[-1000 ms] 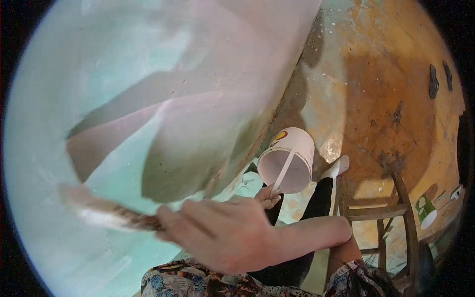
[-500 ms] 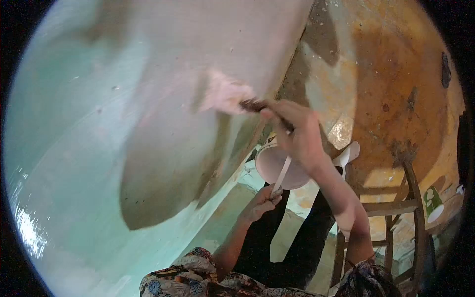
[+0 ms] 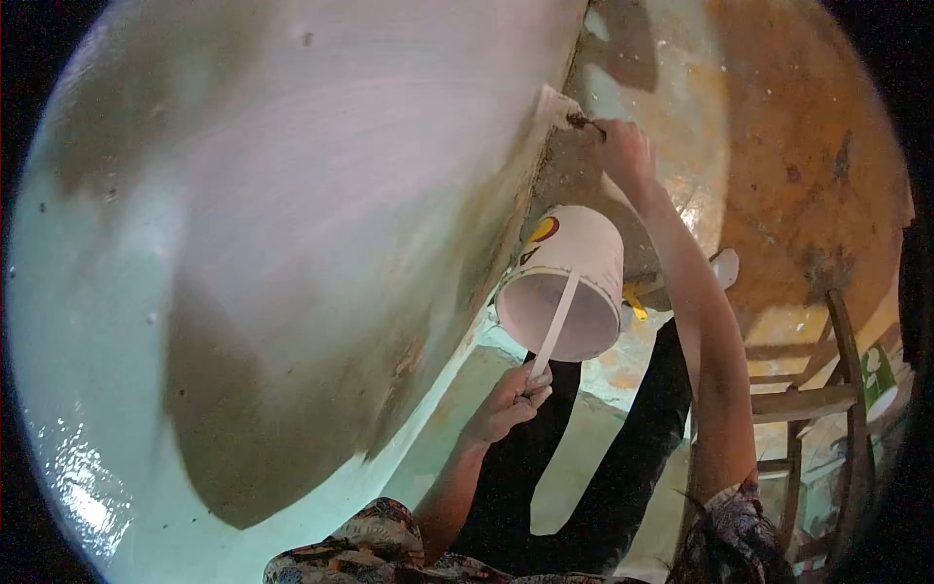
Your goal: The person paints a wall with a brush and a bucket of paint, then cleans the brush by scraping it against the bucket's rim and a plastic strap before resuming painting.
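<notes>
My right hand (image 3: pixel 628 154) is closed on the dark handle of a wide paint brush (image 3: pixel 556 105), whose pale bristles lie at the far edge of the pale wall (image 3: pixel 321 175). Lower down, my left hand (image 3: pixel 516 401) grips the white strip handle of a white bucket (image 3: pixel 591 238). The bucket hangs tilted, its open mouth turned toward me, with a pinkish-white inside. A yellow and red mark shows on its side. Pinkish-white paint covers part of the greenish wall beside the brush.
A wooden ladder-like frame (image 3: pixel 803 404) stands at the lower right, near a green item (image 3: pixel 879 380). A yellow object (image 3: pixel 635 304) and a white object (image 3: pixel 726 268) lie beyond my legs (image 3: pixel 623 457). The stained orange-brown surface (image 3: pixel 788 146) spreads at the right.
My right hand and the brush have moved up and right, from the wall's face to its edge. The bucket's side now shows more fully. My left hand still holds its handle.
</notes>
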A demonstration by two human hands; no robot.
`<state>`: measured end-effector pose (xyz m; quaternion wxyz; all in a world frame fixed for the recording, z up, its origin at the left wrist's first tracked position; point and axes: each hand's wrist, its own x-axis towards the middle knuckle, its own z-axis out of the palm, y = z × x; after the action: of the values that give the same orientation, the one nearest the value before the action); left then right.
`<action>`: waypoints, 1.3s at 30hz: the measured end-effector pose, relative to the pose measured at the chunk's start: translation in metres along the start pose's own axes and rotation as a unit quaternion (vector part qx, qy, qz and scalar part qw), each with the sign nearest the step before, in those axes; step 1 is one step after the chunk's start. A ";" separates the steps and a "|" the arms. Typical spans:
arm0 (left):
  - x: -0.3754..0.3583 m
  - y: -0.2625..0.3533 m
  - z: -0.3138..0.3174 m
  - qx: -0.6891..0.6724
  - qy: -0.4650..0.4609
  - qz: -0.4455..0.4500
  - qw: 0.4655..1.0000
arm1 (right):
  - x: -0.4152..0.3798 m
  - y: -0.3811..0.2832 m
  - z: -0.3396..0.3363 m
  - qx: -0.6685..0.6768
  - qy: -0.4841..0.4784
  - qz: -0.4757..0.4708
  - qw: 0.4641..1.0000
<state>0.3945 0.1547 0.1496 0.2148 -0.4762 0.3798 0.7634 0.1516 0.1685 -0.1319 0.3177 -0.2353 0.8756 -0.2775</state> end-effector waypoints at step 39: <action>-0.040 0.019 0.008 -0.049 -0.008 0.074 0.996 | -0.133 -0.281 -0.231 0.391 -0.028 -0.307 0.868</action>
<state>0.3945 0.1506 0.1948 0.1372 -0.4506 0.3748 0.7986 0.1505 0.1178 0.2519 0.3072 -0.3563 0.5701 -0.6736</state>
